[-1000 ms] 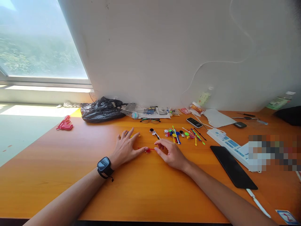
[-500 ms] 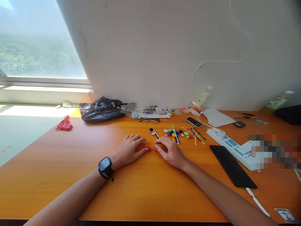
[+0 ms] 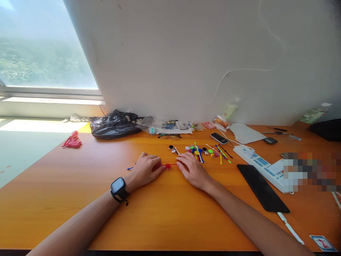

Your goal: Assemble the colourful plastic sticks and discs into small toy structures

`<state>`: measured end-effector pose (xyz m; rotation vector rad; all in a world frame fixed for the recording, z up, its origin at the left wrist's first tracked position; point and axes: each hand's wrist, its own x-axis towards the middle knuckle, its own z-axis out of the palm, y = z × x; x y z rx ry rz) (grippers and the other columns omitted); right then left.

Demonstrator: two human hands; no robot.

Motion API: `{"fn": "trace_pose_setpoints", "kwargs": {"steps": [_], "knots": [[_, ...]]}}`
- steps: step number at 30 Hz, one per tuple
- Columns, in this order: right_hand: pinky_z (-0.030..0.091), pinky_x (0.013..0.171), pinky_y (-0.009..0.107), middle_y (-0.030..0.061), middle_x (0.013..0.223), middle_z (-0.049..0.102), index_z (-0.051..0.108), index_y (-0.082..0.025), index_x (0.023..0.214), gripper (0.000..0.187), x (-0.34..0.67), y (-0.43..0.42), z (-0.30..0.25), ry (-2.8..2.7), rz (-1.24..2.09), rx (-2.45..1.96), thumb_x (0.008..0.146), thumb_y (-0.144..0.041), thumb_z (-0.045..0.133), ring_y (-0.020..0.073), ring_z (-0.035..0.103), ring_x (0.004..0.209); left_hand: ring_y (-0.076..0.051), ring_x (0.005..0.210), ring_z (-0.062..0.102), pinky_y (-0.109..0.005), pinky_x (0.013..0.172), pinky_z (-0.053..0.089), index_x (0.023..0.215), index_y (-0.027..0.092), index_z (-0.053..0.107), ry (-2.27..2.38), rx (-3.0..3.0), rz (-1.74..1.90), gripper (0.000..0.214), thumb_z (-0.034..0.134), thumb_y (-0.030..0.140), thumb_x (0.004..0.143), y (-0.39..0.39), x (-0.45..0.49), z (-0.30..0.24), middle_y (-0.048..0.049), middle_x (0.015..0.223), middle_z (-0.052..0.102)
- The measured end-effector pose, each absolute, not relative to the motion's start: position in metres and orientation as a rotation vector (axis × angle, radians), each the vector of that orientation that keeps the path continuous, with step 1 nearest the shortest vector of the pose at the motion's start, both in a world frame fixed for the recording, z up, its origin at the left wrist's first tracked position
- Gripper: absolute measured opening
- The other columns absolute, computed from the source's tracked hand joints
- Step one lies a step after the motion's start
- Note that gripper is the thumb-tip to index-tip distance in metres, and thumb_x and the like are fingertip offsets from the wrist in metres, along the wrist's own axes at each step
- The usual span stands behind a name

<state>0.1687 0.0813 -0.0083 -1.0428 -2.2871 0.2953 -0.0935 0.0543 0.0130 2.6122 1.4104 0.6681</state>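
My left hand (image 3: 146, 169), with a ring and a black wristwatch, rests on the wooden table with fingers curled and thumb closed on a small red plastic piece (image 3: 167, 166). The piece has a round part just beyond the thumb tip. From it a thin red stick (image 3: 173, 164) runs rightward to my right hand (image 3: 193, 170), whose thumb and forefinger close on its far end. The stick's tip is hidden there. Past the left hand's outer side pokes a blue arrow-tipped stick (image 3: 130, 168), partly covered. Just beyond the right hand lie several colourful arrow sticks and discs (image 3: 198, 152).
A black plastic bag (image 3: 114, 125), eyeglasses (image 3: 169, 136) and small packets line the back by the wall. Rightward lie a small black-and-white device (image 3: 219, 138), a white power strip (image 3: 261, 167) and a black phone (image 3: 262, 188) on a cable. At left lies a red toy gun (image 3: 71, 140).
The red stick now lies level between both hands, its arrow tip covered by the right fingers. My left hand has shifted slightly left and closed more. The blue arrow stick has come into view beside it.
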Motion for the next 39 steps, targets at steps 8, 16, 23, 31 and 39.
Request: {"fn": "trace_pose_setpoints", "kwargs": {"steps": [8,16,23,31,39], "knots": [[0.047,0.114,0.049,0.0115,0.125,0.070,0.073,-0.020,0.115,0.025,0.169,0.082,-0.008,-2.256,0.237,-1.133,0.106,-0.030,0.051,0.0291,0.058,0.126,-0.018,0.071,0.059,-0.032,0.069,0.038,0.076,0.022,0.057,1.396,2.625,0.697,0.031,0.057,0.036,0.103,0.054,-0.094,0.013,-0.0021,0.079,0.066],[0.042,0.120,0.054,0.0124,0.141,0.065,0.070,-0.020,0.129,0.033,0.170,0.082,-0.011,-2.323,0.232,-1.144,0.107,-0.032,0.049,0.0304,0.051,0.138,-0.020,0.072,0.057,-0.036,0.074,0.040,0.064,0.021,0.049,1.484,2.647,0.691,0.033,0.068,0.031,0.090,0.049,-0.094,0.019,-0.0021,0.071,0.063],[0.039,0.123,0.058,0.0136,0.152,0.057,0.061,-0.021,0.145,0.044,0.172,0.083,-0.018,-2.357,0.257,-1.193,0.107,-0.038,0.049,0.0319,0.044,0.146,-0.030,0.121,0.059,-0.047,0.102,0.045,0.129,0.028,0.065,1.326,2.661,0.804,0.036,0.065,0.042,0.096,0.046,-0.093,0.021,-0.0087,0.138,0.066],[0.037,0.123,0.058,0.0138,0.154,0.055,0.051,-0.023,0.154,0.051,0.171,0.084,-0.019,-2.379,0.266,-1.203,0.107,-0.040,0.048,0.0323,0.042,0.147,-0.034,0.132,0.054,-0.055,0.111,0.039,0.124,0.031,0.070,1.230,2.705,0.685,0.030,0.066,0.042,0.096,0.048,-0.091,0.015,-0.0047,0.135,0.071],[0.038,0.123,0.056,0.0145,0.151,0.055,0.051,-0.021,0.154,0.052,0.171,0.082,-0.016,-2.357,0.281,-1.234,0.106,-0.040,0.049,0.0323,0.044,0.145,-0.029,0.111,0.062,-0.048,0.100,0.046,0.102,0.026,0.073,1.400,2.622,0.874,0.020,0.060,0.041,0.099,0.053,-0.097,0.014,-0.0075,0.114,0.076]]}}
